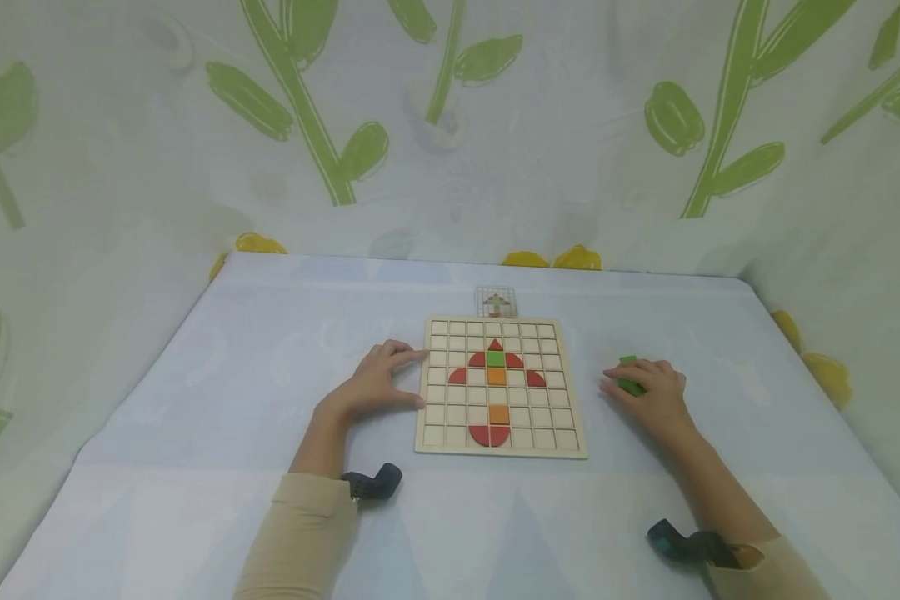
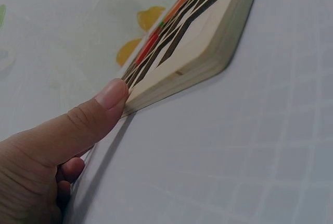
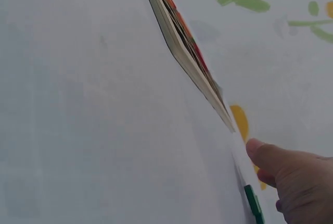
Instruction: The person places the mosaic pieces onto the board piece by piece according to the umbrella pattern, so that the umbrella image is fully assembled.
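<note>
A wooden grid board (image 1: pixel 437 440) lies on the table with red, green and orange pieces set in its squares. They include an orange square (image 1: pixel 498 414) and a green square (image 1: pixel 496 359). My left hand (image 1: pixel 375 375) is at the board's left edge, thumb and index finger spread along it; in the left wrist view the thumb (image 2: pixel 112 95) meets the board's corner side. Right of the board, my right hand (image 1: pixel 656 400) hovers with bent fingers over green pieces (image 1: pixel 632 387). In the right wrist view those green pieces (image 3: pixel 253 203) lie on the table below the thumb (image 3: pixel 260 151).
A small pattern card (image 1: pixel 497 302) with a printed grid figure lies just beyond the board's far edge. The table (image 1: pixel 270 317) has a pale cloth, with a leaf-patterned backdrop (image 1: pixel 495 167) behind it. Dark wrist devices (image 1: pixel 375 482) sit at both sleeves.
</note>
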A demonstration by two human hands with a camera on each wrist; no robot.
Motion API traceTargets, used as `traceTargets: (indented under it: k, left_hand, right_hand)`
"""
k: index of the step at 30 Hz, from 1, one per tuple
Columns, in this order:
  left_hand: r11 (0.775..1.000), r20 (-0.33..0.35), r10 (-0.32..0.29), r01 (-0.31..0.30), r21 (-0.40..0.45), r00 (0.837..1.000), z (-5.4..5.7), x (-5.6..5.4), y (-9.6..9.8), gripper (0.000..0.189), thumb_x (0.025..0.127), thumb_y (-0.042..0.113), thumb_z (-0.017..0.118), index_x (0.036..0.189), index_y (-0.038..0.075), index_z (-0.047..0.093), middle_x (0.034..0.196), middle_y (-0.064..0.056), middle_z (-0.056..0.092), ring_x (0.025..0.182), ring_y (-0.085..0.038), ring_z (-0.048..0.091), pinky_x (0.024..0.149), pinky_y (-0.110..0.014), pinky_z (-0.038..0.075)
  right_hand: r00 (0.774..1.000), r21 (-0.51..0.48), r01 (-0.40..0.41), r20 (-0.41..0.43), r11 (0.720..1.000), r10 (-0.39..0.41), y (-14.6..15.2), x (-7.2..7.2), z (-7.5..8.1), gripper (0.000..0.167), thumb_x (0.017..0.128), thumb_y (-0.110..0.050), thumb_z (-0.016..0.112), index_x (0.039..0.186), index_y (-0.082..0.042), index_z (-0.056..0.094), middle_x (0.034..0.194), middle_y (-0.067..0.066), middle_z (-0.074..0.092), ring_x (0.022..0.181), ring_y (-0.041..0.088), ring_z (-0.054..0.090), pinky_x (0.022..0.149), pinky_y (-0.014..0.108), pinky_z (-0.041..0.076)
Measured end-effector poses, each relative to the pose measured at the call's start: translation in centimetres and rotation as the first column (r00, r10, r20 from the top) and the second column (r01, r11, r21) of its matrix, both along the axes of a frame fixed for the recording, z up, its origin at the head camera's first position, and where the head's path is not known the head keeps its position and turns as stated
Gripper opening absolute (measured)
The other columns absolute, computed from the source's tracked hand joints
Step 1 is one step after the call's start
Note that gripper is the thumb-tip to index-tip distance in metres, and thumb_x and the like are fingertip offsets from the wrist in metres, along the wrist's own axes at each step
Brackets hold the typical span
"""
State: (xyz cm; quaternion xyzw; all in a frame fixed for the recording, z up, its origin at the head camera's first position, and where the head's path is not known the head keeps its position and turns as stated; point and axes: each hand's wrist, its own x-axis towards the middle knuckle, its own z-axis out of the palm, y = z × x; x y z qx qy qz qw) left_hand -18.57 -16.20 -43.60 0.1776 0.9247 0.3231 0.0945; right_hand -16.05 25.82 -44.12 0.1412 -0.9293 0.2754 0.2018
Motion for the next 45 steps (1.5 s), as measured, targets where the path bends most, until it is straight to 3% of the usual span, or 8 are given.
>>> traceTargets:
  k: [8, 19, 26, 35, 45]
  left_hand:
    - [1.000, -0.007, 0.000, 0.000, -0.002, 1.000, 0.0, 0.1, 0.0, 0.081, 0.070, 0.041, 0.081, 0.140, 0.020, 0.047, 0.134, -0.008, 0.042, 0.123, -0.027, 0.036, 0.103, -0.048, 0.032]
    - [1.000, -0.010, -0.003, 0.003, 0.002, 1.000, -0.1, 0.0, 0.0, 0.081, 0.070, 0.041, 0.081, 0.141, 0.021, 0.047, 0.133, -0.007, 0.042, 0.122, -0.025, 0.036, 0.103, -0.047, 0.032]
    - [1.000, -0.004, 0.000, 0.000, -0.004, 1.000, -0.1, 0.0, 0.0, 0.081, 0.070, 0.042, 0.081, 0.141, 0.022, 0.047, 0.134, -0.007, 0.042, 0.123, -0.025, 0.036, 0.103, -0.047, 0.032]
    - [1.000, -0.009, -0.010, 0.010, 0.000, 1.000, -0.1, 0.0, 0.0, 0.082, 0.070, 0.042, 0.080, 0.141, 0.021, 0.046, 0.134, -0.008, 0.041, 0.122, -0.026, 0.036, 0.103, -0.048, 0.032]
    - [1.000, 0.004, -0.006, 0.006, 0.001, 1.000, -0.2, -0.2, -0.1, 0.081, 0.071, 0.041, 0.080, 0.141, 0.022, 0.046, 0.135, -0.007, 0.041, 0.123, -0.025, 0.035, 0.104, -0.048, 0.031]
  right_hand:
    - [0.999, 0.043, 0.005, -0.051, 0.999, -0.003, 1.5, 0.8, -0.2, 0.021, 0.069, -0.007, 0.080, 0.088, -0.006, 0.073, 0.095, 0.015, 0.067, 0.090, 0.029, 0.047, 0.072, 0.043, 0.022]
    - [0.998, 0.006, -0.063, -0.018, 0.998, 0.063, 3.4, 1.2, -0.6, 0.023, 0.070, -0.003, 0.079, 0.091, -0.005, 0.072, 0.102, 0.018, 0.066, 0.095, 0.025, 0.044, 0.077, 0.045, 0.020]
    - [0.994, 0.016, -0.105, -0.029, 0.994, 0.105, 3.3, 1.0, -0.7, 0.022, 0.070, 0.001, 0.076, 0.090, -0.006, 0.072, 0.101, 0.016, 0.068, 0.095, 0.015, 0.041, 0.078, 0.043, 0.020]
    - [0.994, 0.056, -0.095, -0.049, 0.994, 0.098, 2.5, 1.1, -0.7, 0.020, 0.070, 0.000, 0.077, 0.088, -0.007, 0.072, 0.097, 0.015, 0.068, 0.092, 0.020, 0.043, 0.081, 0.047, 0.021]
    - [0.986, 0.051, -0.134, -0.092, 0.990, 0.138, 1.6, 0.7, -0.7, 0.021, 0.068, 0.001, 0.078, 0.086, -0.007, 0.072, 0.094, 0.013, 0.069, 0.090, 0.018, 0.044, 0.079, 0.041, 0.023]
